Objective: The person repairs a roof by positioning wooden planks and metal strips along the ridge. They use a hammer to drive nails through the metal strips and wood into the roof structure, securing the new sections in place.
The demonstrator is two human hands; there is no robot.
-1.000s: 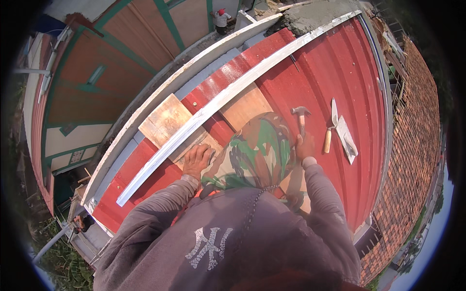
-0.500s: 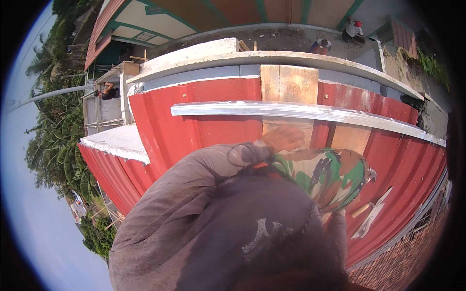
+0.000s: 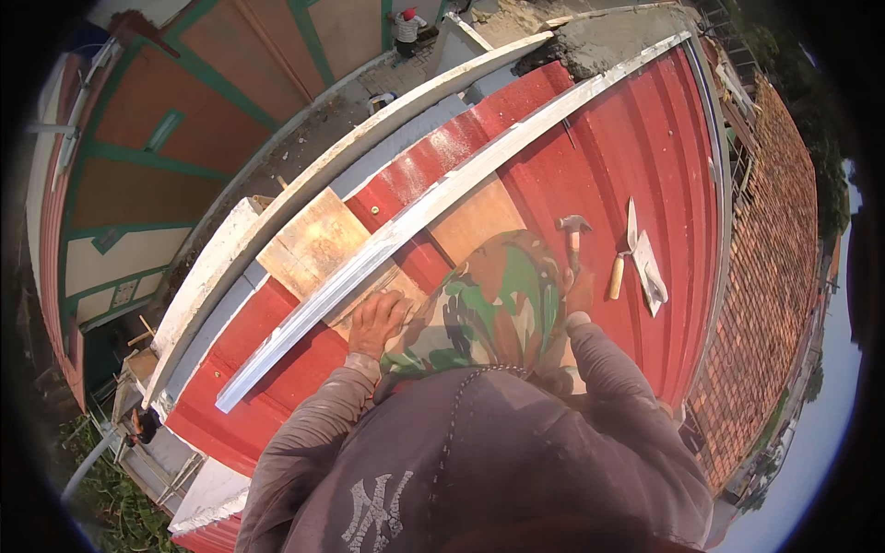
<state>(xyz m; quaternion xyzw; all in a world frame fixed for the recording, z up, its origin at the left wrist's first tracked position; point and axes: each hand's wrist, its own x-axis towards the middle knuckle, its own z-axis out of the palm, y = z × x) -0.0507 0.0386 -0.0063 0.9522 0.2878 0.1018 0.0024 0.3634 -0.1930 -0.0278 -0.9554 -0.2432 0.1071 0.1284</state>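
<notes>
My left hand [image 3: 380,323] lies with its fingers stretched out on a wooden board [image 3: 313,241] on the red corrugated roof sheet [image 3: 599,166]. Just beyond it, a long silvery straightedge bar [image 3: 442,192] crosses the board and the roof at a slant. My right hand [image 3: 578,297] is closed round the handle of a claw hammer [image 3: 573,224], whose head points away from me. My bent knee in camouflage cloth [image 3: 493,304] comes between the hands. Right of the hammer lie a trowel [image 3: 616,275] with a wooden handle and a whitish flat piece [image 3: 651,272].
A pale concrete ledge [image 3: 304,184] runs along the roof's far side, with a drop to the ground beyond. Down there, a person in a red cap [image 3: 406,32] stands by a building. On the right, a tiled roof [image 3: 756,295] borders the red sheet's edge.
My view has swung to the right, so the roof appears tilted. The right hand and the hammer have come into view. My left hand still rests on the board near the bar.
</notes>
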